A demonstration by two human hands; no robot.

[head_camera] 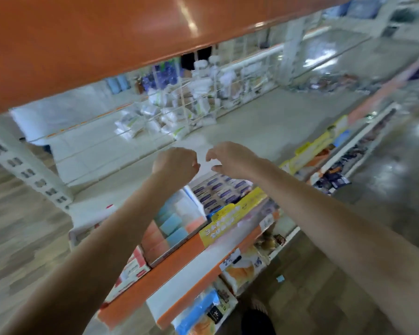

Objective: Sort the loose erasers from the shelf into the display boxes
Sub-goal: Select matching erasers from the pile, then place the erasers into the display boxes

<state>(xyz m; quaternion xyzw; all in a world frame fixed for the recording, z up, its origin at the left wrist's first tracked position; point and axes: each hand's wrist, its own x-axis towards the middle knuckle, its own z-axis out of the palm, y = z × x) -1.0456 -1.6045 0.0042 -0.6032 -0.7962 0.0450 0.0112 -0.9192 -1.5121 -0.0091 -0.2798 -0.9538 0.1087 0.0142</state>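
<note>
Overhead, an orange shelf (pixel 82 37) fills the upper part of the view, and below it a pale shelf (pixel 240 117) runs back to a clear divider rack (pixel 186 102) holding white packets. Along the front edge stand the display boxes: a yellow-fronted box (pixel 230 216) filled with rows of small white erasers (pixel 218 189) in purple-printed sleeves, and beside it a white box (pixel 179 228) of pink, blue and pale blocks. A red-and-white carton (pixel 131 269) sits further toward the near end.

Both arms reach out over these boxes. The left hand (pixel 177 163) is curled, knuckles up, and motion blur hides whether anything lies inside it. The right hand (pixel 228 160) has bent fingers and thumb close to a blurred white shape, possibly a loose eraser, but I cannot tell if it is pinched. The two hands are near each other, not touching.

Judging by their look, such erasers are light, slightly soft and grippy rather than slippery, hardly fragile. A pinch across the long sides should hold one, leaving the narrow ends free to slot into a row.
</note>
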